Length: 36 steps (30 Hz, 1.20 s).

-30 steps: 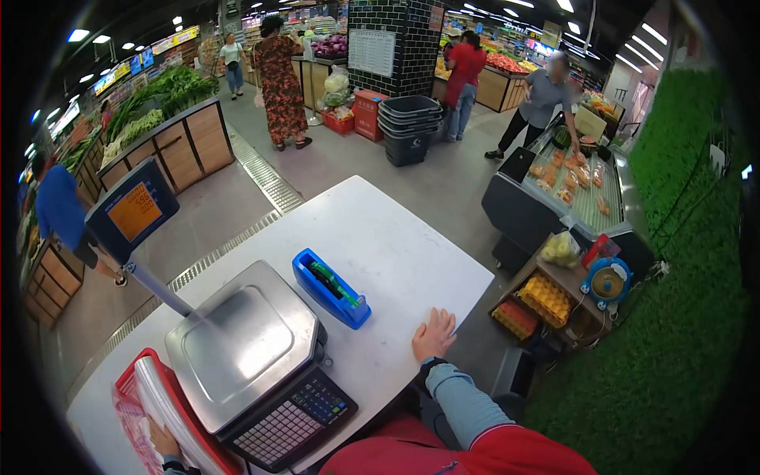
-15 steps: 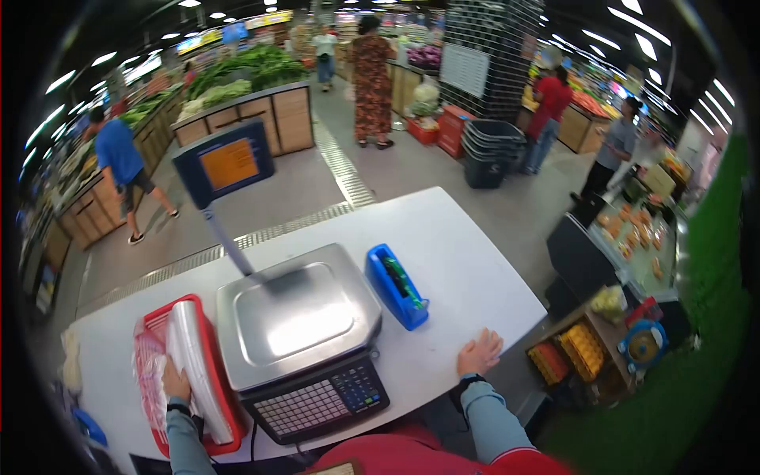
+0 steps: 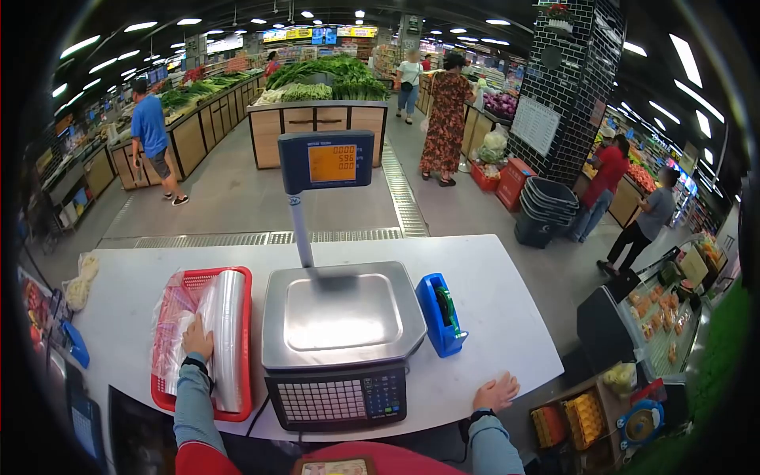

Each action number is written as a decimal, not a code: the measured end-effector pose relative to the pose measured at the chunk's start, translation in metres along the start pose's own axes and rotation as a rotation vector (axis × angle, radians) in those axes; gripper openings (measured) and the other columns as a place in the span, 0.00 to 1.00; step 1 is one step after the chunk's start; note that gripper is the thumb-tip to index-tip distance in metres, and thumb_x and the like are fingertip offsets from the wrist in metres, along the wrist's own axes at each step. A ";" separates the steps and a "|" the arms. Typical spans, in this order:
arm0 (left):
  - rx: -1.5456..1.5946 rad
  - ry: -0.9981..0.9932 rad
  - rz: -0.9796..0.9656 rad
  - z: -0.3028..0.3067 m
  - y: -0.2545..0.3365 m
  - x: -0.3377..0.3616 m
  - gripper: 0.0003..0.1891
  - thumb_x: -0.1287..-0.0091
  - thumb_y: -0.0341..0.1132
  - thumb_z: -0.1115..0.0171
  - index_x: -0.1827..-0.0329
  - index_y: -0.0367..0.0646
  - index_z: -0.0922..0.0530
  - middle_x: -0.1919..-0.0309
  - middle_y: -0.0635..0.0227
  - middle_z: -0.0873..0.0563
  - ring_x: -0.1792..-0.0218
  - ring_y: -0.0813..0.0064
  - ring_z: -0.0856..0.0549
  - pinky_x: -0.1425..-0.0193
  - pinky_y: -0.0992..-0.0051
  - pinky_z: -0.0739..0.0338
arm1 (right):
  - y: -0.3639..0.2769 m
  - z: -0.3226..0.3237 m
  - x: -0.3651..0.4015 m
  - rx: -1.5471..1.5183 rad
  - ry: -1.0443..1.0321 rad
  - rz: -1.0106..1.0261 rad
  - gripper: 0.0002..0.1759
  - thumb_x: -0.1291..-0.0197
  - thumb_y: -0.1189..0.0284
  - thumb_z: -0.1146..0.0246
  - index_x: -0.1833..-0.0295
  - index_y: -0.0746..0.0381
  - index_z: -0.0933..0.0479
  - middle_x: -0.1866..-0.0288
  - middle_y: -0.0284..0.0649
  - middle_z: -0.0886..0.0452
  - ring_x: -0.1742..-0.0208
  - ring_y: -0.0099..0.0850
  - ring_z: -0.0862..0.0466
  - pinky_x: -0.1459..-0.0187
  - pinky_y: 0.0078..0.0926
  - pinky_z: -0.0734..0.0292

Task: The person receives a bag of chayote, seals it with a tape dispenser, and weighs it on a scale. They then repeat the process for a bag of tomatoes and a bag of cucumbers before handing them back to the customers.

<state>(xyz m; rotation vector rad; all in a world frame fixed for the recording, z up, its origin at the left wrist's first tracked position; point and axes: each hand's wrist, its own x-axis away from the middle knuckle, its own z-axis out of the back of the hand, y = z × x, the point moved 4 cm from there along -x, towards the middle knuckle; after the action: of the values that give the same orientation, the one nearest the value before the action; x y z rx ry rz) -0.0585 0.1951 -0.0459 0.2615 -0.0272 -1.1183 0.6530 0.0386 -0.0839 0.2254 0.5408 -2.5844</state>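
Note:
My left hand (image 3: 198, 338) lies on the clear plastic bags in a red basket (image 3: 247, 340), its fingers loosely stretched and not gripping. A thick roll of clear plastic bags (image 3: 229, 324) leans along the basket's right side. My right hand (image 3: 497, 393) rests on the white table (image 3: 507, 317) near its right front edge, holding nothing, fingers extended. Between my hands stands a weighing scale (image 3: 340, 317) with a bare steel plate and a keypad (image 3: 324, 401). Its raised display (image 3: 332, 162) is lit orange. A blue tape dispenser (image 3: 440, 315) with green tape sits right of the scale.
Vegetable stands (image 3: 317, 123) and several people are beyond the table. Stacked dark baskets (image 3: 542, 212) stand by a black tiled pillar (image 3: 566, 87). At right are a display case (image 3: 665, 324) and a crate with yellow packs (image 3: 584, 419). A cable runs below the scale.
My view has turned and levelled, so the table and scale appear straighter. Both hands stay at about the same places: left on the bags, right on the table.

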 end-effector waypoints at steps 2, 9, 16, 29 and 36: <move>0.010 0.007 -0.006 -0.004 -0.003 0.000 0.37 0.43 0.43 0.42 0.30 0.58 0.48 0.40 0.63 0.32 0.44 0.54 0.31 0.41 0.53 0.38 | 0.004 -0.003 0.000 -0.007 0.015 0.001 0.28 0.46 0.69 0.46 0.37 0.58 0.38 0.33 0.43 0.43 0.30 0.44 0.49 0.42 0.58 0.43; 0.016 0.003 0.008 -0.003 -0.001 0.000 0.37 0.43 0.44 0.42 0.30 0.59 0.48 0.40 0.61 0.32 0.43 0.54 0.32 0.40 0.54 0.39 | 0.002 0.001 0.000 0.018 -0.007 -0.002 0.28 0.45 0.69 0.46 0.37 0.58 0.39 0.33 0.43 0.43 0.29 0.44 0.49 0.42 0.56 0.42; 0.022 0.001 0.002 -0.003 -0.003 -0.001 0.37 0.43 0.44 0.42 0.30 0.60 0.47 0.39 0.61 0.32 0.42 0.54 0.32 0.40 0.54 0.39 | -0.002 0.002 0.002 0.049 -0.006 0.003 0.28 0.44 0.68 0.46 0.37 0.58 0.39 0.33 0.43 0.43 0.30 0.44 0.49 0.43 0.55 0.41; 0.037 0.004 -0.010 -0.005 -0.004 -0.005 0.36 0.42 0.42 0.43 0.30 0.59 0.46 0.39 0.60 0.32 0.42 0.53 0.32 0.40 0.52 0.38 | 0.001 0.002 0.000 0.004 -0.003 -0.005 0.28 0.45 0.68 0.46 0.37 0.57 0.39 0.33 0.42 0.42 0.30 0.44 0.48 0.42 0.57 0.42; 0.048 0.049 -0.029 -0.008 -0.008 -0.005 0.36 0.43 0.41 0.42 0.30 0.59 0.45 0.40 0.61 0.31 0.43 0.53 0.31 0.40 0.53 0.38 | 0.001 0.002 0.000 -0.009 -0.017 0.001 0.27 0.45 0.68 0.46 0.37 0.57 0.39 0.33 0.43 0.43 0.30 0.44 0.49 0.41 0.59 0.43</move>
<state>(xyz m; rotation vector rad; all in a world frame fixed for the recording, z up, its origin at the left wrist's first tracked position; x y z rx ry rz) -0.0662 0.1976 -0.0554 0.3329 -0.0062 -1.1406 0.6539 0.0366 -0.0820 0.2003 0.5454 -2.5807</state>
